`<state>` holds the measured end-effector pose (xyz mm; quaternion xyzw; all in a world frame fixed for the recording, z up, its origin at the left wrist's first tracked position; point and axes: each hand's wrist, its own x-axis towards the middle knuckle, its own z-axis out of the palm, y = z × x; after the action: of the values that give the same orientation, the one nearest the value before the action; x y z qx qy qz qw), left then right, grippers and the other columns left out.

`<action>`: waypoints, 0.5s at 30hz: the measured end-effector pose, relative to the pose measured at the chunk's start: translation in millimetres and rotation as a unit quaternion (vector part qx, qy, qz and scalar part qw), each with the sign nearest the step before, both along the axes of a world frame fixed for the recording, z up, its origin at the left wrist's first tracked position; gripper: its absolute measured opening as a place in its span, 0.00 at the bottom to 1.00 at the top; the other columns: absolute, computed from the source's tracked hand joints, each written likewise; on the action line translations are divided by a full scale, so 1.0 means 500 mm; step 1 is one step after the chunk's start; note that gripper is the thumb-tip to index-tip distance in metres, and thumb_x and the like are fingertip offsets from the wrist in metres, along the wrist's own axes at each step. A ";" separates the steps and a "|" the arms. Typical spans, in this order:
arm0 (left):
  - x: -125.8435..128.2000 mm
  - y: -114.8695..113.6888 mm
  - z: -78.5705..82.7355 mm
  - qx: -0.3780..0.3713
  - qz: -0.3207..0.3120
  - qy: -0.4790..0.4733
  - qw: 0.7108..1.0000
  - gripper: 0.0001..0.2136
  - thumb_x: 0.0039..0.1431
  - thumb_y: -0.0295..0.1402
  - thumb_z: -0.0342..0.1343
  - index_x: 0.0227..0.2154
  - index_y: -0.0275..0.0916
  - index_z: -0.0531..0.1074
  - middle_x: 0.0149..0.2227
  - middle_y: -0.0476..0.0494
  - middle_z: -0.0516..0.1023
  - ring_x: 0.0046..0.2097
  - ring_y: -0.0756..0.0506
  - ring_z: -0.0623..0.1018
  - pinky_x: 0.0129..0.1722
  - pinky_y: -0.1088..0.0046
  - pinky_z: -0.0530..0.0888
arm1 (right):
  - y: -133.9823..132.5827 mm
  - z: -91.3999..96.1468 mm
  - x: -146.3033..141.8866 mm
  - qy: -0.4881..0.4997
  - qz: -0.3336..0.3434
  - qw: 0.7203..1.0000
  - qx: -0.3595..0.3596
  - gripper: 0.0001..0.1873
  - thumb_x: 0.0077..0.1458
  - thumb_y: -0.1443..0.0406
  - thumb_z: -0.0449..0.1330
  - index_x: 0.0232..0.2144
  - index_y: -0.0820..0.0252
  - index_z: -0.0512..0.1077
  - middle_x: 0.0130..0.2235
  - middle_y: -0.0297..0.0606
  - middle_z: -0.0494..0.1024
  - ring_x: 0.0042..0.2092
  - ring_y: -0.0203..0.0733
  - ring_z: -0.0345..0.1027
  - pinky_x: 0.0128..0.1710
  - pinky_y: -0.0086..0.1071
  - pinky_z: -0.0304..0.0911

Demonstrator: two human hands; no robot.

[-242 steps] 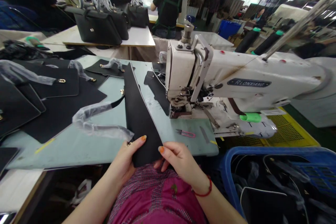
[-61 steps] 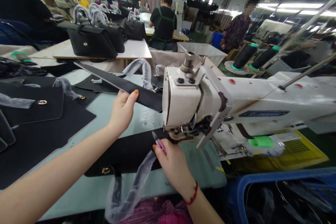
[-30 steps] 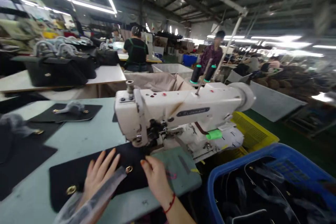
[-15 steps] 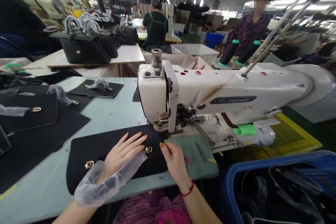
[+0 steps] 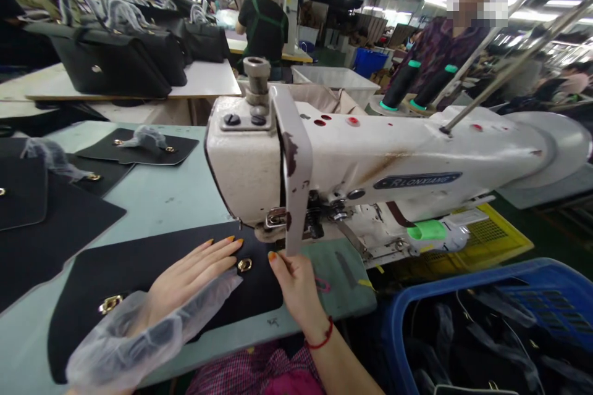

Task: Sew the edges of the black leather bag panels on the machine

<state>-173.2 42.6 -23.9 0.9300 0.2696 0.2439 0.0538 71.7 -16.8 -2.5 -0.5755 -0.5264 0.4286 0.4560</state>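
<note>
A black leather bag flap [image 5: 185, 250] with two gold fittings lies on the pale green table, its far edge by the head of the white sewing machine [image 5: 250, 166]. My left hand [image 5: 194, 278] rests flat on it, fingers stretched toward the machine. Across that wrist loops a plastic-wrapped handle [image 5: 134, 339], running between the gold fittings. My right hand [image 5: 296, 284] pinches the flap's right edge between thumb and bent fingers, just below the machine's guard bar [image 5: 295, 197]. The needle and presser foot are mostly hidden behind the guard.
More black flaps with wrapped handles [image 5: 148, 139] lie on the left. At the lower right stands a blue basket [image 5: 398, 315] full of black pieces. Finished black handbags [image 5: 111, 65] stand on a table beyond. One person [image 5: 265, 21] works behind; another [image 5: 445, 43] stands beyond the machine.
The view has tipped down and come closer to the machine, so the flap and hands appear further left. Both hands keep nearly the same pose on the flap.
</note>
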 end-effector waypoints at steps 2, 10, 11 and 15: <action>0.001 0.014 -0.004 0.003 0.004 -0.004 1.000 0.19 0.64 0.31 0.47 0.58 0.47 0.65 0.60 0.45 0.70 0.60 0.44 0.70 0.63 0.59 0.63 | 0.008 0.003 0.000 0.000 -0.006 1.000 0.000 0.25 0.62 0.53 0.51 0.19 0.58 0.50 0.21 0.27 0.48 0.24 0.31 0.42 0.23 0.28 0.40; 0.006 0.056 -0.012 -0.017 0.003 -0.010 1.000 0.15 0.63 0.36 0.52 0.52 0.43 0.70 0.59 0.43 0.71 0.59 0.42 0.71 0.63 0.59 0.61 | 0.009 0.014 0.002 -0.026 -0.006 1.000 0.012 0.23 0.63 0.54 0.51 0.19 0.60 0.56 0.21 0.28 0.52 0.25 0.31 0.47 0.24 0.25 0.45; 0.005 0.057 -0.011 -0.019 0.005 -0.013 1.000 0.15 0.63 0.36 0.51 0.52 0.44 0.70 0.59 0.43 0.71 0.60 0.42 0.70 0.63 0.58 0.61 | 0.000 0.012 0.002 -0.016 0.000 1.000 0.000 0.23 0.63 0.54 0.51 0.20 0.60 0.59 0.21 0.28 0.54 0.25 0.31 0.49 0.23 0.25 0.46; 0.009 0.047 -0.004 -0.028 0.016 -0.048 0.998 0.14 0.63 0.38 0.51 0.50 0.45 0.72 0.56 0.46 0.74 0.56 0.42 0.74 0.62 0.61 0.64 | -0.046 0.004 0.002 0.052 0.037 0.997 -0.051 0.20 0.64 0.52 0.50 0.33 0.61 0.71 0.26 0.32 0.71 0.24 0.32 0.65 0.23 0.22 0.57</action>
<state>-168.8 66.2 -26.0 0.9111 0.2878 0.2816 0.0886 72.6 -39.9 -0.4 -0.5550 -0.5000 0.5012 0.4367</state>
